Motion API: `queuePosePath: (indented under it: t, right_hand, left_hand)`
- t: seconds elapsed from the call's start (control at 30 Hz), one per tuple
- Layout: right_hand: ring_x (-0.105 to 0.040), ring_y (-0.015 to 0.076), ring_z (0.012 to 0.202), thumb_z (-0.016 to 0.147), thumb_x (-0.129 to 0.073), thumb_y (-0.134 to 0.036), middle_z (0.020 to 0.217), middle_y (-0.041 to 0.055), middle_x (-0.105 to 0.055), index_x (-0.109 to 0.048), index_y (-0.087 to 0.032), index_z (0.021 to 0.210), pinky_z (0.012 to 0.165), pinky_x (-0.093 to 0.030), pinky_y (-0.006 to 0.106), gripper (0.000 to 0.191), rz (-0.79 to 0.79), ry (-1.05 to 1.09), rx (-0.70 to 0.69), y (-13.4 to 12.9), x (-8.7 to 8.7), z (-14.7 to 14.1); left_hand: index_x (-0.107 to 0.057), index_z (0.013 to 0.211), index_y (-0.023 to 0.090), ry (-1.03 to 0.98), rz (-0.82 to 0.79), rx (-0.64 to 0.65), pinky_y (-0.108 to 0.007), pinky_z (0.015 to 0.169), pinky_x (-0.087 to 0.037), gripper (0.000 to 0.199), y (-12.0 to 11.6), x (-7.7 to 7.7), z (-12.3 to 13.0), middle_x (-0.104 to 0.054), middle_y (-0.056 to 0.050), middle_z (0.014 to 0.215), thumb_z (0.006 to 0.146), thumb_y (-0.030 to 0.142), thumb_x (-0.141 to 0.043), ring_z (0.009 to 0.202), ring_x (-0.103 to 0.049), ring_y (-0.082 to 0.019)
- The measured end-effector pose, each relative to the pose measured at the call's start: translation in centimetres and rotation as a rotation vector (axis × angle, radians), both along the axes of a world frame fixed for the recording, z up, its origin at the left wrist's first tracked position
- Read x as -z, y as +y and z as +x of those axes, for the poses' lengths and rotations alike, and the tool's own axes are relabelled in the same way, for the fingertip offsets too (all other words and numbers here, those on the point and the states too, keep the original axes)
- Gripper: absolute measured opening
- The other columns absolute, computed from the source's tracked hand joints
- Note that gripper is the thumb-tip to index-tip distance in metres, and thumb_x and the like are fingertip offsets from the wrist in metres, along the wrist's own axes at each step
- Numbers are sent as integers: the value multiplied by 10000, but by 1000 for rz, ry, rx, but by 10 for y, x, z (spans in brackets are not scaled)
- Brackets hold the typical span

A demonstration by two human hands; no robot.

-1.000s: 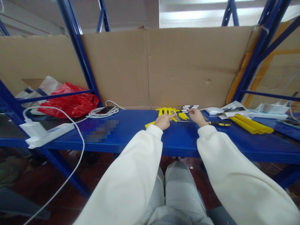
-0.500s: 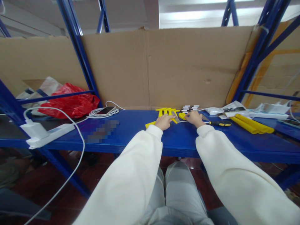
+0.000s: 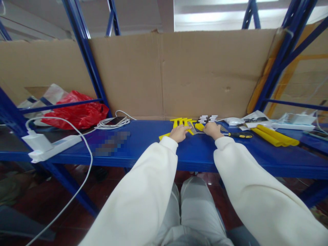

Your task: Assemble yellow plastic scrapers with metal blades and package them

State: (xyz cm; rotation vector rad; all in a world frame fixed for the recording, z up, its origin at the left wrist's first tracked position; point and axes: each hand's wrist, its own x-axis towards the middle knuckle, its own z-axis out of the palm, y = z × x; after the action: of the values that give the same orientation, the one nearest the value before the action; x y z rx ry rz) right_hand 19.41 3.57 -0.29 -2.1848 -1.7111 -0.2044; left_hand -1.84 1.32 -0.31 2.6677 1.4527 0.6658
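Note:
My left hand [image 3: 179,133] is closed at the fingertips on a yellow piece with a flat metal plate [image 3: 192,128]. Several yellow T-shaped pieces [image 3: 181,121] lie side by side just behind it, and another yellow end pokes out by the wrist. My right hand [image 3: 212,130], fingers bent together, is at a small yellow piece [image 3: 199,126]; its hidden fingertips seem to pinch it. A screwdriver [image 3: 241,135] with a black and yellow handle lies to the right, its shaft running toward that hand. A grey metal plate [image 3: 223,128] shows beside the right hand.
Black and white items [image 3: 208,118] are stacked against the cardboard [image 3: 194,75]. On the right are yellow tubes [image 3: 276,135] and white packets [image 3: 234,121]. A white power strip [image 3: 56,147], coiled cable [image 3: 102,125] and red bag [image 3: 79,111] are on the left. Blue uprights [image 3: 87,58] frame the bench.
My right hand has shifted very slightly at the small yellow piece. The left hand and the things on the bench look the same.

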Motion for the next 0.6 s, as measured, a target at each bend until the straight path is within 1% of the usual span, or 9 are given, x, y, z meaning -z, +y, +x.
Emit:
queuePosePath:
  t: [0.1, 0.2, 0.27, 0.33, 0.5, 0.6]
  right_hand:
    - [-658, 368, 1197, 882, -590, -250, 1098, 216, -747, -781, -125, 1033, 1024, -466, 471, 274, 96, 105, 38, -1, -3, 5]
    - [-662, 350, 1146, 908, -547, -290, 1101, 197, -734, -754, -141, 1016, 971, -493, 432, 277, 268, 260, 63, -1, -5, 14]
    - [-655, 331, 1099, 922, -519, -290, 1094, 198, -719, -721, -142, 997, 953, -494, 415, 261, 400, 334, 41, 1, -6, 21]
    - [-644, 310, 1058, 922, -513, -273, 1076, 195, -705, -683, -149, 965, 962, -483, 406, 215, 488, 378, -3, 2, -6, 25]
    - [-635, 274, 1002, 901, -558, -246, 1027, 165, -685, -599, -191, 859, 988, -473, 399, 80, 572, 440, -94, 4, -3, 28]
    - [-645, 251, 937, 901, -587, -282, 989, 129, -685, -558, -212, 821, 969, -493, 406, 110, 639, 534, -144, 7, -1, 28]
  left_hand:
    - [-639, 1460, 329, 14, -1, 5, -363, 1094, -481, 473, 0, 0, 0, -687, -90, 1357, 1025, 212, -495, 1277, -619, -256]
    - [-630, 1469, 326, 17, -6, 11, -359, 1091, -483, 482, -1, -1, 0, -688, -85, 1356, 1025, 202, -488, 1271, -621, -252]
    - [-631, 1467, 330, 5, -9, 14, -359, 1087, -486, 483, -2, -2, 0, -691, -79, 1355, 1021, 202, -496, 1266, -622, -251]
    - [-632, 1465, 332, -6, -9, 12, -360, 1085, -488, 481, -3, -2, 0, -693, -76, 1355, 1019, 206, -501, 1267, -619, -253]
    - [-626, 1473, 327, -1, -8, 14, -371, 1086, -491, 486, -3, -2, 0, -693, -79, 1365, 1021, 205, -496, 1259, -622, -260]
    - [-619, 1480, 326, 9, -8, 15, -376, 1088, -493, 487, -3, -2, 0, -689, -77, 1373, 1028, 204, -483, 1263, -623, -260]
